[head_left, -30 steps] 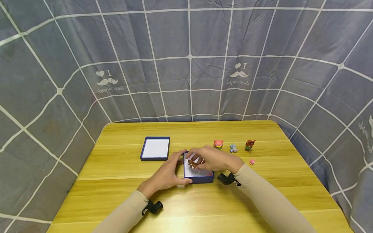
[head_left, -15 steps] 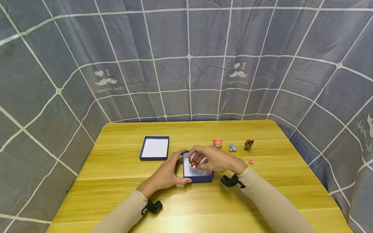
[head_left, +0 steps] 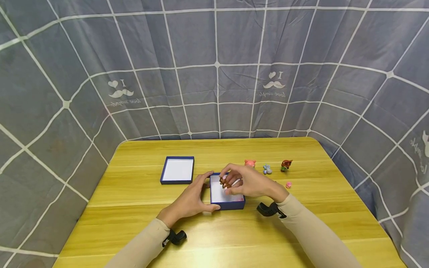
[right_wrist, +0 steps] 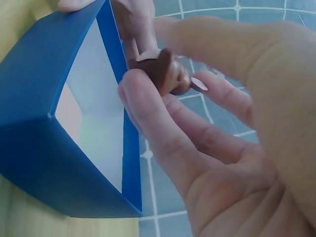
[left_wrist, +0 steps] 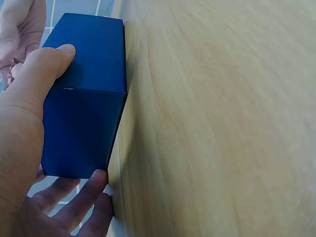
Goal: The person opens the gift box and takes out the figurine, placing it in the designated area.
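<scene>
My left hand [head_left: 188, 201] grips a blue box [head_left: 231, 205] with a white inside, thumb on the near side and fingers at the far left corner. In the left wrist view the thumb and fingertips hold two sides of this box [left_wrist: 84, 133]. Over the box's open top, my right hand [head_left: 251, 182] pinches a small brown figurine [head_left: 223, 182] between thumb and fingers. The right wrist view has that brown figurine [right_wrist: 160, 71] near the box's rim, partly covered by the fingertips. A small pink patch shows in the box's near right corner.
A shallow blue lid [head_left: 177, 182] with a white inside lies behind the left hand. Right of the box stand a pink figurine [head_left: 250, 163], partly hidden by the right hand, a blue-grey figurine [head_left: 267, 169], a red-brown figurine [head_left: 286, 165] and a tiny pink piece [head_left: 289, 185].
The brown figurine has turned in the right hand's fingers and shifted slightly right and away from the person. The left hand keeps its grip and the box stays in place.
</scene>
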### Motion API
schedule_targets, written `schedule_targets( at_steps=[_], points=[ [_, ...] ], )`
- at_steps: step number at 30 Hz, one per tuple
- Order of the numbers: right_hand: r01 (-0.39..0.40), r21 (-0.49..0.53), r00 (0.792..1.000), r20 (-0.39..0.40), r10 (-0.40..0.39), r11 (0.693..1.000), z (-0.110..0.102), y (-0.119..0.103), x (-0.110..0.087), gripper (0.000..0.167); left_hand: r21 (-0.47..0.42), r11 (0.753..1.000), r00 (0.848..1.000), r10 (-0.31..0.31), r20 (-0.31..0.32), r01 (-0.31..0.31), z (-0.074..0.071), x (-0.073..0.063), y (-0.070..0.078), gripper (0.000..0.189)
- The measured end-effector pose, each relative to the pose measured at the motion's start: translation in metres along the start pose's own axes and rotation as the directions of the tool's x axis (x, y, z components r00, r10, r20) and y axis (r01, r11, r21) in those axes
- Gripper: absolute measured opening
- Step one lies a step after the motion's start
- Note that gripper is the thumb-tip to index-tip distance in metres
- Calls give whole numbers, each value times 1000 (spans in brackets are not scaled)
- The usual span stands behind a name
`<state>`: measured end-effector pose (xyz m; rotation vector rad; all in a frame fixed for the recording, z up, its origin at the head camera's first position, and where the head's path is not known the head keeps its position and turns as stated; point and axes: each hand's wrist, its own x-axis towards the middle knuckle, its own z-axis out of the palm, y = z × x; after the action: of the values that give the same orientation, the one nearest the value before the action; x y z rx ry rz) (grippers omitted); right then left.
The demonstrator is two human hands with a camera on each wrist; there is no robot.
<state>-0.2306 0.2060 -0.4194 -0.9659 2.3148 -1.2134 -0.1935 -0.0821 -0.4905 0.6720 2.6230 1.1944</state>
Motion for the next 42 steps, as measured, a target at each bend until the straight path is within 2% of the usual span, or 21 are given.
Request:
schedule_targets(
  at_steps=[7, 12, 21, 26, 30, 34, 39, 42],
  points=[
    [23, -34, 994, -103, -27, 999, -3, -1, -7, 30, 8, 1000, 1000, 0, -6, 0, 0, 1, 0, 124],
    [44, -24, 988, -146, -47, 999, -5, 0, -12, 22, 11, 1000, 1000, 7, -4, -7, 1, 1, -1, 125],
    [27, -62, 980, -194, -38, 998, -10, 3, -28, 25, 25, 1000, 1000, 6, -10, -6, 2, 1, -1, 125],
    [33, -118, 970, -235, -60, 993, -12, 6, -38, 30, 32, 999, 1000, 4, -10, -4, 3, 1, 0, 125],
    [47, -166, 963, -255, -89, 985, -13, 8, -46, 28, 32, 999, 1000, 0, -7, 0, 3, 1, -1, 125],
    [23, -204, 963, -258, -77, 979, -15, 10, -55, 27, 31, 1000, 1000, 8, -11, -7, 3, 1, -1, 125],
    [-20, -238, 963, -265, -45, 971, -17, 14, -67, 23, 62, 997, 998, 53, -44, -50, 6, 1, -4, 124],
    [-31, -251, 959, -280, -42, 968, -18, 16, -73, 21, 63, 997, 998, 50, -45, -47, 6, 1, -4, 124]
  ],
)
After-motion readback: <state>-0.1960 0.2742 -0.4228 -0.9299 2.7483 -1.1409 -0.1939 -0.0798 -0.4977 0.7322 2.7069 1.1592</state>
